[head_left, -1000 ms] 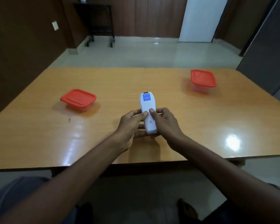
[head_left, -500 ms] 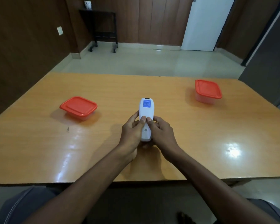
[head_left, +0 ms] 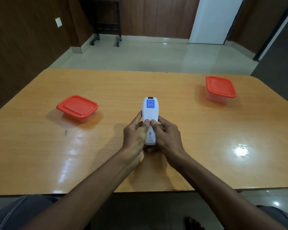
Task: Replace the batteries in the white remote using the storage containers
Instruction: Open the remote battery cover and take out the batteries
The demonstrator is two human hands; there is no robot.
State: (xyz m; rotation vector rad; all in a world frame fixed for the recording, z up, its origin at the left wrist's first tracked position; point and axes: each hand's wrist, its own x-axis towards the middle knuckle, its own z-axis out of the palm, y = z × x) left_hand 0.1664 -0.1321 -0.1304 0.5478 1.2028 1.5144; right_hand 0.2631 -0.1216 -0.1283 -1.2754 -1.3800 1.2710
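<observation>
- While you hold the white plastic remote (head_left: 149, 120) back side up, near the middle of the glossy wooden table (head_left: 189, 130), your left hand (head_left: 134, 136) and right hand (head_left: 168, 136) grip its sides, both thumbs pressed on its back cover.
- One red-lidded clear plastic container (head_left: 77, 107) stands toward the left edge, lid on.
- Another red-lidded container (head_left: 220, 88) stands near the far right corner, also closed.

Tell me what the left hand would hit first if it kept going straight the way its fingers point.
The left hand points away from the person and slightly right, its grip already on the white remote. Beyond that lies only bare table, and the left red-lidded container sits well off that line. Depth is hard to judge here.
</observation>
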